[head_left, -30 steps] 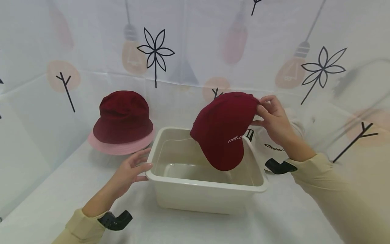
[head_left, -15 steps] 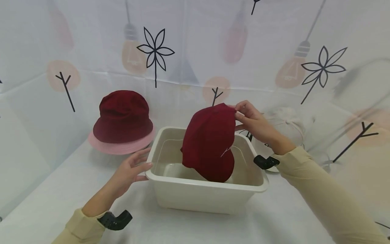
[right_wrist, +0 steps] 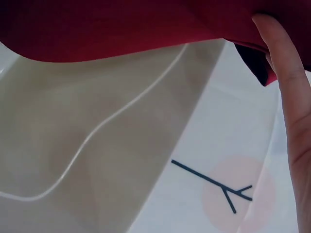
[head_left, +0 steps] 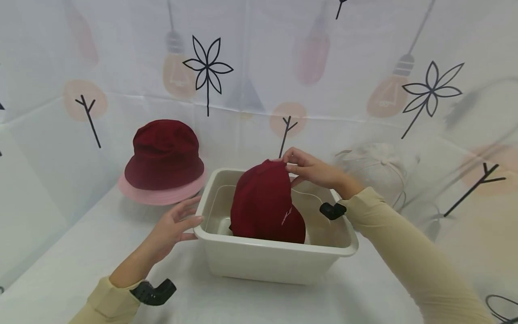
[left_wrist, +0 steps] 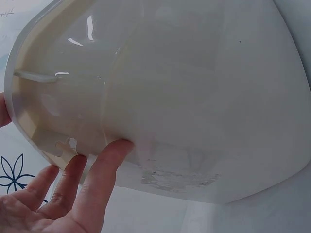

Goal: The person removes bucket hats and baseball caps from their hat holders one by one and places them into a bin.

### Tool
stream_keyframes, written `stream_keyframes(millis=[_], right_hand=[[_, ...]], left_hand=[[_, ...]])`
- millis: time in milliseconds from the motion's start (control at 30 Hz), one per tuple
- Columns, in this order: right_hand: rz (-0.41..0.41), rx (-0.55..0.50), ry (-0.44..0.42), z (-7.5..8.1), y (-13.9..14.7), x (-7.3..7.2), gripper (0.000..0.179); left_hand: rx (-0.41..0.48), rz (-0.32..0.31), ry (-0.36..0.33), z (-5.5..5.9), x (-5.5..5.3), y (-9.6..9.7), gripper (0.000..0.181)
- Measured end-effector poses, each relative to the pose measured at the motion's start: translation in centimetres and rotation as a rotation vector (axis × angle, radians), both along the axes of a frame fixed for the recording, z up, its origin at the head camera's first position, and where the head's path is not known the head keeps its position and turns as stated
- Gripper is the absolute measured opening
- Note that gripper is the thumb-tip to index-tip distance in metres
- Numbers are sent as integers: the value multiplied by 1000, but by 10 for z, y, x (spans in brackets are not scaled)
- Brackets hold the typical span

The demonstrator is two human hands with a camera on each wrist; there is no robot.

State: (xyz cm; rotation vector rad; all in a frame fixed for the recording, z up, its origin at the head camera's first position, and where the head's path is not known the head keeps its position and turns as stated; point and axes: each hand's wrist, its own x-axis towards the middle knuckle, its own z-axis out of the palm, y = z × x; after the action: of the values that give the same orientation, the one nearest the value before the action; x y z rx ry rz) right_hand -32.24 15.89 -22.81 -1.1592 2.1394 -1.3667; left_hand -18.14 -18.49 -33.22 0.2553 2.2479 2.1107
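A dark red baseball cap (head_left: 263, 202) with white lettering hangs tilted inside an off-white plastic basin (head_left: 279, 265), its visor low toward the front wall. My right hand (head_left: 309, 168) pinches the cap by its upper back edge, above the basin's far side. In the right wrist view, one finger lies along the red fabric (right_wrist: 121, 29). My left hand (head_left: 171, 229) holds the basin's left rim, thumb at the top edge. Seen from the left wrist, its fingers (left_wrist: 102, 179) touch the outer wall below the rim.
Left of the basin sits a dark red bucket hat (head_left: 163, 155) over a pink brim (head_left: 162, 195). A pale cap (head_left: 376, 166) lies behind my right forearm. White patterned cloth (head_left: 251, 54) forms the backdrop. At the lower right is a dark cable (head_left: 491, 310).
My right hand has carried the red cap left and down, from above the basin to inside it. My left hand has stayed at the rim.
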Motion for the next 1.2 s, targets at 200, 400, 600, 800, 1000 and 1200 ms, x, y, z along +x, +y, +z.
stream_keyframes(millis=[200, 400, 600, 800, 1000, 1200], right_hand=[[48, 92, -38, -8, -17, -6, 8], [107, 207, -69, -22, -37, -13, 5], [106, 319, -75, -35, -58, -16, 7], [56, 416, -35, -48, -75, -15, 9], [21, 486, 49, -54, -80, -15, 16], [-17, 431, 33, -45, -73, -17, 29]], left_hand=[[-3, -7, 3, 0, 0, 0, 65], [-6, -8, 5, 0, 0, -1, 64], [-7, -4, 4, 1, 0, 0, 64], [-7, 0, -5, 0, 0, 0, 65], [-6, 5, -9, -1, -1, 1, 64], [-11, 1, -9, 0, 0, 0, 65]])
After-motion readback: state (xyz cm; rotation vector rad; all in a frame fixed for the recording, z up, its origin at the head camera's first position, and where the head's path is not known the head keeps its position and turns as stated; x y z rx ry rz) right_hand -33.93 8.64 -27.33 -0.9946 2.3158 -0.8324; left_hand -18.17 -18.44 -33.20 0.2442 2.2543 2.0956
